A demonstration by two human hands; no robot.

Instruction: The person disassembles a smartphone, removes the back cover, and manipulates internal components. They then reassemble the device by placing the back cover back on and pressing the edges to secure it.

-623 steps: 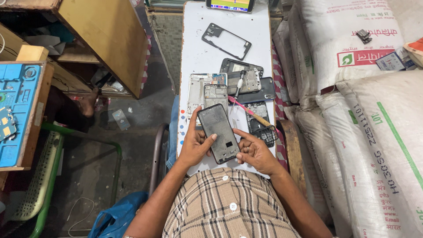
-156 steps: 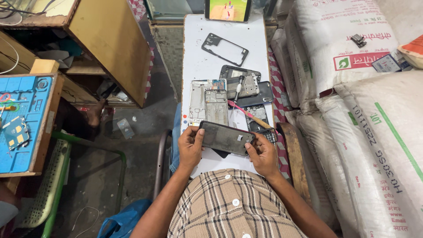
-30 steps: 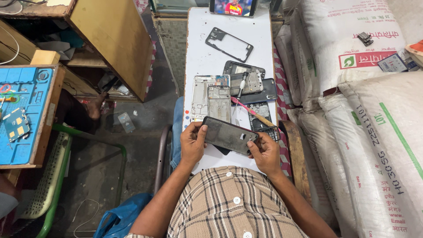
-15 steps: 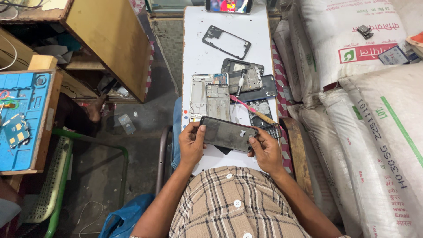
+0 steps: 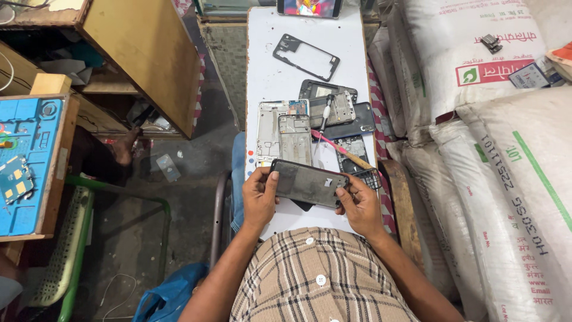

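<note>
Since the first frame the dark phone panel (image 5: 308, 183) has been turned from upright to crosswise; over the last second it has hardly shifted, only the view has moved a little.

Far left: a blue repair mat (image 5: 25, 162) on a wooden stand, a small circuit board lying on it. Below it a green metal frame (image 5: 80, 238) over the grey floor (image 5: 185, 179). Upper left: a brown wooden cabinet (image 5: 140, 56) with clutter on a shelf beneath. A blue bag (image 5: 170, 292) is seen at lower centre-left.

Centre: the panel is held low over the near end of the white table (image 5: 268, 71), just below centre of frame. The left hand (image 5: 260, 197) is clamped on its left end, thumb on top. The right hand (image 5: 359, 206) is clamped on its right end, thumb pressed at the edge. Hands apart, one per end.

Just above the panel, partly blocked by it: two silver phone frames (image 5: 283, 134), a dark opened phone body (image 5: 333, 107), a black back cover (image 5: 351, 146), and a pink-and-wood tool (image 5: 342, 152) lying diagonally across them. Further up the table lies an empty black phone frame (image 5: 306, 57), tilted. At the top edge a lit phone screen (image 5: 308, 7) is propped.

Right: stacked white woven sacks (image 5: 506, 167) fill the right side, small dark items lying on the top one. A checked shirt is seen at bottom centre.
</note>
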